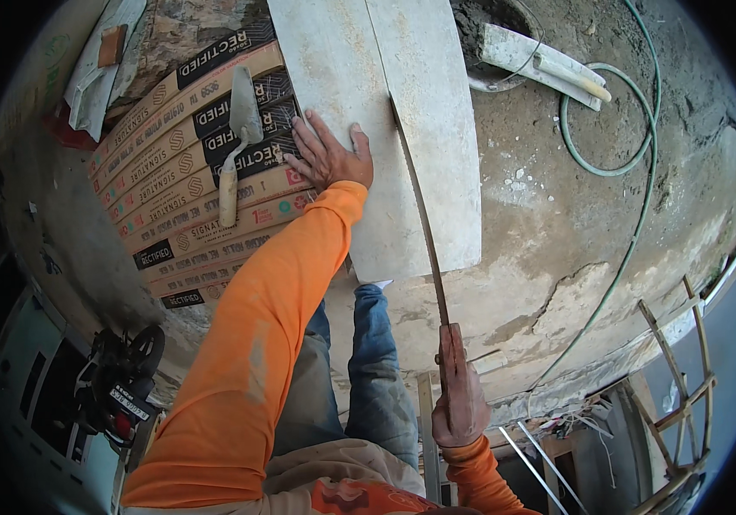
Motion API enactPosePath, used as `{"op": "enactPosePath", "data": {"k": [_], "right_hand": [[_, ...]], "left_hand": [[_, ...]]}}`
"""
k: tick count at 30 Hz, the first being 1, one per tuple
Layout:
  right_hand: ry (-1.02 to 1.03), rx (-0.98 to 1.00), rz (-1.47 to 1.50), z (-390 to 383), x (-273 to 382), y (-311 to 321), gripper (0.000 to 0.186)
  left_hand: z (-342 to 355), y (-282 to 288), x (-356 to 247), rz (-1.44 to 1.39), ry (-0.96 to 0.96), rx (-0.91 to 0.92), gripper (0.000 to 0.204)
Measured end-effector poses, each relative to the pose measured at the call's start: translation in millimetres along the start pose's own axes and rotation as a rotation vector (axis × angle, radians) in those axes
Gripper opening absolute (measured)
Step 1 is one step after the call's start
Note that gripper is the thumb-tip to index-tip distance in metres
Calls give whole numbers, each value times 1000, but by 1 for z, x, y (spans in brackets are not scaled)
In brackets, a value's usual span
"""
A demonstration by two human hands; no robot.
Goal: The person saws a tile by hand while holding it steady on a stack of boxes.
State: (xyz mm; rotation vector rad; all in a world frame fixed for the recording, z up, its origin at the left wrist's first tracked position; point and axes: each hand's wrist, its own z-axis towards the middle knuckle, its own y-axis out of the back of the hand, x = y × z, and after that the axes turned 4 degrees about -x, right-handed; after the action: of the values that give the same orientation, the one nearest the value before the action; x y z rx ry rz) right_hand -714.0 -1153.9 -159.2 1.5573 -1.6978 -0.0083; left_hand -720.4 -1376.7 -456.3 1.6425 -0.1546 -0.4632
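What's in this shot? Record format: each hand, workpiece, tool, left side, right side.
left_hand: left hand, spread flat on the board
right_hand: right hand, closed around the saw's handle
workpiece: long pale-grey flat board
tool: long thin dark-bladed handsaw, blade seen edge-on along a lengthwise line in the board; cut depth unclear
left_side: tan-and-black flat cardboard boxes, stacked; grey metal trowel with wooden handle lying on them
right_side: thin green looped hose on grey-brown rough ground
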Motion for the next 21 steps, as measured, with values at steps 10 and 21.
{"op": "enactPosePath", "data": {"k": [10, 21], "right_hand": [[298, -391, 100, 108, -29, -39, 71], [152, -357, 272, 138, -21, -33, 77]], "left_hand": [[-8, -12, -8, -12, -13, -56, 82], [-9, -13, -15, -20, 7, -24, 82]]}}
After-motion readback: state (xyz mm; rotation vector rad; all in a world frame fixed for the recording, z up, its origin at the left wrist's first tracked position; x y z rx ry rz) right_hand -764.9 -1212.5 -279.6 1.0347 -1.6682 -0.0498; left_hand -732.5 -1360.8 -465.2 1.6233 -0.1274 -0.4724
